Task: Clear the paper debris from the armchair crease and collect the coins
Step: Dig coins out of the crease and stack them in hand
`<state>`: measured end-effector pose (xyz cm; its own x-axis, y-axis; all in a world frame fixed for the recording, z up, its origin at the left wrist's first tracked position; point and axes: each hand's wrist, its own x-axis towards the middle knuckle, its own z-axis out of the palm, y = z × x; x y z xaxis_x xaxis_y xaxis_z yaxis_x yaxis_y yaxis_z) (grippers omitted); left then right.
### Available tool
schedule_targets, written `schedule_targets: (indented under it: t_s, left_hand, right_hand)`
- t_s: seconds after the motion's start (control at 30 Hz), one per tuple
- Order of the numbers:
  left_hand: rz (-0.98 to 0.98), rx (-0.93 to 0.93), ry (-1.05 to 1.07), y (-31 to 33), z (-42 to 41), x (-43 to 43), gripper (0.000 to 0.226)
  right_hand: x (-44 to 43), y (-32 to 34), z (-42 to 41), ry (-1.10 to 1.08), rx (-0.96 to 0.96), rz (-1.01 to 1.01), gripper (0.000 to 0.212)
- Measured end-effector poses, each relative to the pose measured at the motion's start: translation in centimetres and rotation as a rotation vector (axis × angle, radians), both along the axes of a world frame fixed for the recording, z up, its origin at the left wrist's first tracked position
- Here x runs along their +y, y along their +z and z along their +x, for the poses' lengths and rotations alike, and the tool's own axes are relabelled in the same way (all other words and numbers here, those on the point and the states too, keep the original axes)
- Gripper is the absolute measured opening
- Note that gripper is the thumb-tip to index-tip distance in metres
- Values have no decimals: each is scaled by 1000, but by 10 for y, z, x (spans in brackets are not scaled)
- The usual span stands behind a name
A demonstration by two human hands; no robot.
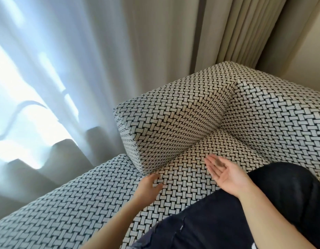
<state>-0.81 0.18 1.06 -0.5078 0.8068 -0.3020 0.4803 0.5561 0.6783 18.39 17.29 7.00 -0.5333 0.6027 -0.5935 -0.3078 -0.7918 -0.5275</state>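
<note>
The armchair has a black-and-white woven cover. Its seat cushion (197, 166) meets the left armrest (173, 123) along a crease (175, 155). My left hand (149, 186) rests on the seat at the front end of that crease, fingers spread and flat, with nothing in it. My right hand (225, 175) hovers palm up over the seat, fingers stretched out. A small dark blurred thing, apparently a coin (219, 163), lies on its fingers. I see no paper pieces in the crease.
The chair's backrest (274, 112) rises at the right. A second cushion with the same pattern (65, 203) sits at the lower left. Sheer curtains (65, 60) hang behind the armrest. My legs in dark trousers (218, 221) cover the seat's front.
</note>
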Motion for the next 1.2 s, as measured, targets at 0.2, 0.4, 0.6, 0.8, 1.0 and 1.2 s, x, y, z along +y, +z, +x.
schedule_targets:
  t_s: [0.2,0.4,0.6,0.8,1.0,1.2]
  left_hand:
    - [-9,20,16,-4,-11,-10,44]
    - [-139,287,34,-14,-27,-20,51]
    - [-333,495,32,-20,-62,-24,81]
    - [-547,591,-175,-13,-95,-7,103]
    - [-573,664,-209,-18,-98,-4,96]
    - [-450,684,-240,-18,-77,-11,76]
  right_hand:
    - [-9,2,-9,5,-46,12,20]
    - [-18,5,-14,-125,-140,42,16]
    - [-22,4,-19,-237,-163,75,12]
    - [-24,-2,-20,-212,-174,93,15]
    - [-25,-6,-24,-168,-198,108,18]
    - [-25,-4,-26,-116,-185,132,18]
